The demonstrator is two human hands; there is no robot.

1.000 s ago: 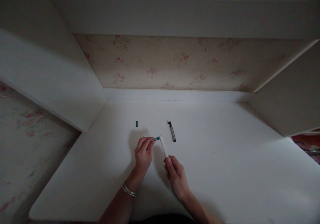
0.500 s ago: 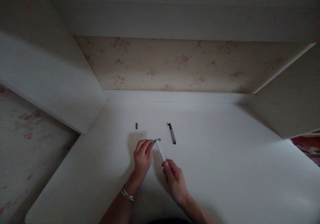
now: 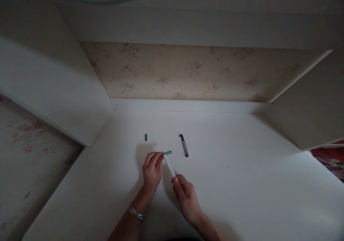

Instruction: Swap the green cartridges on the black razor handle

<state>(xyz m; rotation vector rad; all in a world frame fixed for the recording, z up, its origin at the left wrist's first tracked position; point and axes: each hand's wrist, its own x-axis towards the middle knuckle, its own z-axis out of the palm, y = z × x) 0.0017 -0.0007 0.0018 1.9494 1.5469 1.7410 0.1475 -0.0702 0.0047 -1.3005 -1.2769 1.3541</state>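
My L hand (image 3: pixel 152 171) pinches the green tip (image 3: pixel 167 152) btwn fingertips; my R hand (image 3: pixel 186 196) is closed on the lower end of the white barrel (image 3: pixel 169 165). The barrel slants up-left, its top end touching the tip, just above the white desk (image 3: pixel 242 183), centre-front. A small green cap (image 3: pixel 146 137) lies behind my L hand and a black pen (image 3: pixel 184 146) just right of the tip, both apart from my hands. Bracelet (image 3: pixel 136 212) on L wrist. Floral back panel (image 3: pixel 188 72) behind. Any print on the barrel is too dim to read.
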